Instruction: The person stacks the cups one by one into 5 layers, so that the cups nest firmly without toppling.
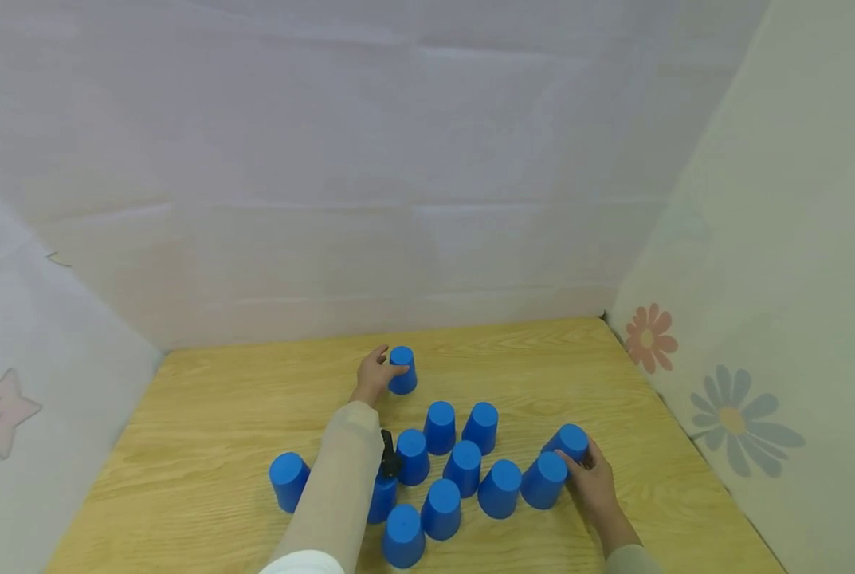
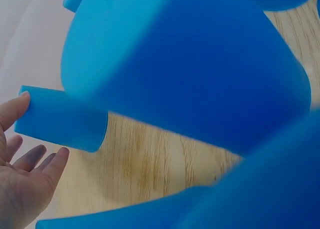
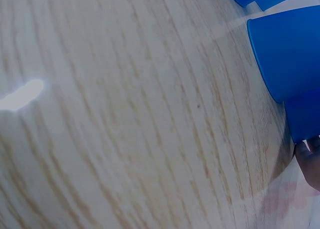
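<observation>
Sheet: pale, behind far cup
Table: wood, beneath far cup
Left hand: fingers loose beside far cup, thumb across its near side
Right hand: nearer and right of far cup, gripping rightmost cup
Other cups: nearer than far cup

The cups are plain blue; the foremost in the left wrist view shades from azure to deep blue. At six o'clock the table is yellow-tan with wood grain. The backdrop at twelve is pale greyish lavender. Towards half past eight, a pink star; near three, a coral flower; near four, a grey-blue flower.
</observation>
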Motion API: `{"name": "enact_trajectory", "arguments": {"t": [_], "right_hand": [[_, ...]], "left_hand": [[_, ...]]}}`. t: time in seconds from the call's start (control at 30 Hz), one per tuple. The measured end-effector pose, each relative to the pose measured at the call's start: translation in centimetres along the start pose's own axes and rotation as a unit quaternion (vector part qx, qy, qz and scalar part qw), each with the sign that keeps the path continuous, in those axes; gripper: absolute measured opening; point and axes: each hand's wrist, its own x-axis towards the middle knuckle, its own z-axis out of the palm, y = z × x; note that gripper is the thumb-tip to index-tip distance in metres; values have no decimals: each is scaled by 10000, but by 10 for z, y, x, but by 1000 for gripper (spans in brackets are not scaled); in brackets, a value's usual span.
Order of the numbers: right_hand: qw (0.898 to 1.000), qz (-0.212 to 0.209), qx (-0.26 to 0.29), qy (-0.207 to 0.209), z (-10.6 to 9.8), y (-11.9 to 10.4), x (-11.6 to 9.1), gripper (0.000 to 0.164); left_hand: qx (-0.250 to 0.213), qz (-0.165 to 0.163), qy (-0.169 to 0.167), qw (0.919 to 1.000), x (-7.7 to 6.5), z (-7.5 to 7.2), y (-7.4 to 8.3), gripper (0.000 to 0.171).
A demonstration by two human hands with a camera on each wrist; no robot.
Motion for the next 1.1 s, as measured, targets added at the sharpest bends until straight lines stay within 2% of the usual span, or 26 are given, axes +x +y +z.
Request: {"name": "enact_trajectory", "arguments": {"t": [0.27,0.4,0.6,0.73,0.87,1.1], "right_hand": [[10000,-90,28,-28,0,0,1,72],[10000,1,-6,-59,0,-1,2,76],[9999,86,-30,-65,0,-2,2,84],[10000,97,-2,-5,-1,-1,2,86],[9999,151,-21,30,-1,-1,1,84],[9997,204,-151,-14,-2,1,4,83]], "left_hand": [[376,81,-261,9989,-2,-7,2,72],[594,162,-396,9973,-3,-12,3,74],[731,276,-426,9960,-1,-22,5,76],[768,330,-498,9953,-1,-30,11,77],[739,313,-704,9943,-2,-39,19,77],[998,471,-925,9896,-4,-54,27,78]]}}
